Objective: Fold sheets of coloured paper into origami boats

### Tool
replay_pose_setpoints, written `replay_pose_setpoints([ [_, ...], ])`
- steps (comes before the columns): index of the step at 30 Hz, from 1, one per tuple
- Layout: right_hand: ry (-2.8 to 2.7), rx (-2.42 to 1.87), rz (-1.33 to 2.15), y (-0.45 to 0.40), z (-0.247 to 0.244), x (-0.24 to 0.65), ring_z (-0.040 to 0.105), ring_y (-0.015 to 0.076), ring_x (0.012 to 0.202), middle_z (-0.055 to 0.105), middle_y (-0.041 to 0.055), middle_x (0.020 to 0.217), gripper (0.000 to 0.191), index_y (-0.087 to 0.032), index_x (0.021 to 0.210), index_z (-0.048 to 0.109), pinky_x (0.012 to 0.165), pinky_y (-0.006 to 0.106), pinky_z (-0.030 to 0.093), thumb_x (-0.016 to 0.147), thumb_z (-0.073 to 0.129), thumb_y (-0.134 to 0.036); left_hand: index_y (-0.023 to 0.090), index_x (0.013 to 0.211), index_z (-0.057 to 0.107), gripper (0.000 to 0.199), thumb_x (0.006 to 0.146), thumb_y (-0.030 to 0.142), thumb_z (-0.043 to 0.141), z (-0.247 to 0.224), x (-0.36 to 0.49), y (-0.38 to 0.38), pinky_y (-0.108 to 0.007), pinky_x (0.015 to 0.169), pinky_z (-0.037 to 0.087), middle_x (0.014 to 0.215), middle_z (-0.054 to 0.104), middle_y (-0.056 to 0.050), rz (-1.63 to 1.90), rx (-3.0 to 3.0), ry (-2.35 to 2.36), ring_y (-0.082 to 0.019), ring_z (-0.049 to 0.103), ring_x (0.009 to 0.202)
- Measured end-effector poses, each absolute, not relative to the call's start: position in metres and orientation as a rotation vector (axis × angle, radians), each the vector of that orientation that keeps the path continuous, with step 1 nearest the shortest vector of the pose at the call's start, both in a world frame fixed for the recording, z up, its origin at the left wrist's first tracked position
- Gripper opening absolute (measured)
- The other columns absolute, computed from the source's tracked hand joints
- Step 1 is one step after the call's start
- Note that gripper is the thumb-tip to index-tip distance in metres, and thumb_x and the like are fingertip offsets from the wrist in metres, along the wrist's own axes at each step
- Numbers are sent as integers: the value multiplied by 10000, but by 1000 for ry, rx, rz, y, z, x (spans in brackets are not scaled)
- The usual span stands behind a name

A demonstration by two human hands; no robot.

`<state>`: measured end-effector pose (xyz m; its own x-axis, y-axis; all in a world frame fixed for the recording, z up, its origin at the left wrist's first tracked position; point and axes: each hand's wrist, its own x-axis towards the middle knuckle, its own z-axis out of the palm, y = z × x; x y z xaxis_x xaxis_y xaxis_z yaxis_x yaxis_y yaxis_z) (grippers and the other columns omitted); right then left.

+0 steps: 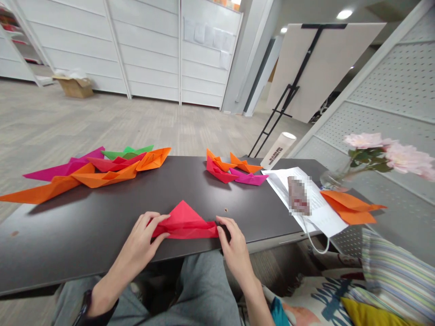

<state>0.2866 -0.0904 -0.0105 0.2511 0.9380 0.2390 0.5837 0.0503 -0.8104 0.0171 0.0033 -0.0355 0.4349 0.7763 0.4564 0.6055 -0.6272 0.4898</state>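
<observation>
- White panelled units (146, 50) across the back; paper sheets (210, 36) on the right-hand one.
- Grey pillar (243, 54) just beside them.
- Shelves (23, 43) partly visible, far left, reddish items, too blurred to name.
- Floor (170, 122): grey, plank-patterned.
- Open cardboard box (75, 87) on floor, near the units.
- Black easel stand (288, 95) against large pale board (326, 68), right.
- White perforated partition (390, 90), right edge.
- Round ceiling light (344, 14), lit; smaller one farther back.
- Dark tabletop (102, 244), faint sheen.
- Striped cushion (401, 267), lower right.
</observation>
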Motion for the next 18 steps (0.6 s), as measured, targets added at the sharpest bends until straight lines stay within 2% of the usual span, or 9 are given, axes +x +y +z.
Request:
replay_pose_setpoints([
  [2, -1388, -1607, 637, -84, -7, 291, 656, 217, 1022, 702, 86, 1130, 281, -210, 1176, 656, 888, 357, 513, 968, 480, -277, 232, 1167, 582, 278, 920, 356, 561, -39, 16, 2, -416, 885, 560, 1079, 670, -76, 995, 2337, 1192, -262, 673, 981],
  [5, -1343, -1607, 763, -73, -4, 297, 671, 194, 881, 719, 80, 1115, 303, -198, 1190, 657, 749, 310, 510, 945, 513, -302, 229, 1288, 487, 391, 927, 366, 547, -41, 13, 0, -392, 889, 569, 1096, 699, -75, 960, 2183, 1188, -241, 704, 975],
  [7, -1338, -1632, 777, -65, -2, 300, 658, 184, 835, 717, 78, 1146, 324, -199, 1204, 658, 738, 306, 499, 926, 542, -319, 231, 1348, 444, 449, 932, 367, 541, -41, 12, -1, -378, 892, 572, 1080, 721, -67, 906, 2124, 1168, -234, 715, 983],
  [9, -1363, -1636, 832, -59, 1, 304, 651, 183, 843, 728, 72, 1133, 331, -203, 1198, 673, 769, 309, 494, 928, 546, -347, 242, 1304, 499, 401, 930, 382, 545, -39, 11, 0, -370, 907, 567, 1109, 726, -62, 874, 2113, 1156, -234, 712, 1008],
  [12, -1464, -1605, 976, -54, 6, 308, 623, 164, 792, 749, 47, 1046, 331, -205, 1178, 691, 771, 296, 487, 887, 616, -343, 251, 1181, 595, 304, 923, 407, 557, -37, 11, 1, -360, 924, 558, 1182, 712, -58, 870, 2131, 1155, -235, 706, 1021],
  [15, -1556, -1601, 1001, -54, 12, 310, 556, 130, 694, 730, 7, 948, 389, -210, 1190, 687, 711, 270, 476, 805, 703, -260, 245, 1172, 611, 305, 921, 410, 557, -38, 11, 0, -353, 912, 563, 1162, 721, -59, 897, 2137, 1163, -236, 709, 1009],
  [18, -1707, -1582, 938, -57, 18, 312, 564, 142, 744, 692, -4, 889, 387, -229, 1172, 706, 740, 279, 475, 787, 735, -258, 241, 1144, 630, 284, 914, 396, 568, -40, 11, 0, -356, 904, 566, 1115, 736, -60, 939, 2153, 1173, -238, 714, 987],
])
